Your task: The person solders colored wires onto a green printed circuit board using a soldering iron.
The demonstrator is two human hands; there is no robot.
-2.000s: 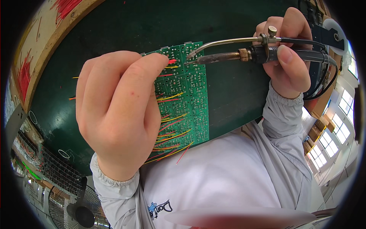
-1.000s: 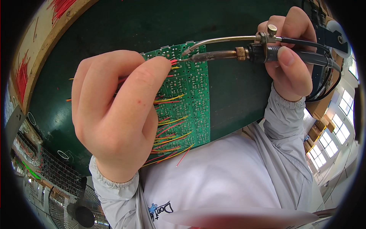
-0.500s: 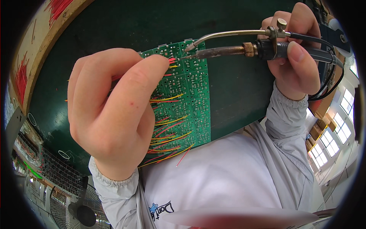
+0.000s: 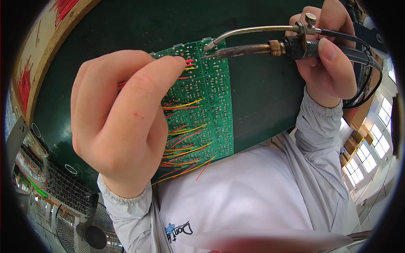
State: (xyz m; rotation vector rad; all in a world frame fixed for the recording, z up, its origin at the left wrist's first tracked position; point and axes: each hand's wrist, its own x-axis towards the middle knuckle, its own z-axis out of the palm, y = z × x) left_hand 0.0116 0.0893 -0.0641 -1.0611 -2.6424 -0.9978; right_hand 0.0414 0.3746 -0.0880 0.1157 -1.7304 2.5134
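Note:
My right hand [image 4: 327,55] grips a soldering iron [image 4: 247,50] by its black handle. A curved metal feed tube [image 4: 253,29] is clamped to the iron, running above it. Tube end and iron tip both sit over the upper part of a green circuit board panel [image 4: 221,109]. Several red wires [image 4: 189,63] poke out of the pinched thumb and fingers of my left hand [image 4: 122,114], their ends near the iron tip. Red and yellow wires [image 4: 185,128] stick out from the board lower down. My left hand covers the panel's left side.
The panel lies on a dark green work surface [image 4: 265,92]. Bundles of red wire [image 4: 24,86] lie beyond a wooden edge [image 4: 40,80] at the left. Black cables [image 4: 371,80] trail from the iron at the right. A fan [image 4: 95,236] stands at the lower left.
My left hand has shifted slightly left and up with the red wires. The iron has risen a little, and the board has moved slightly upward.

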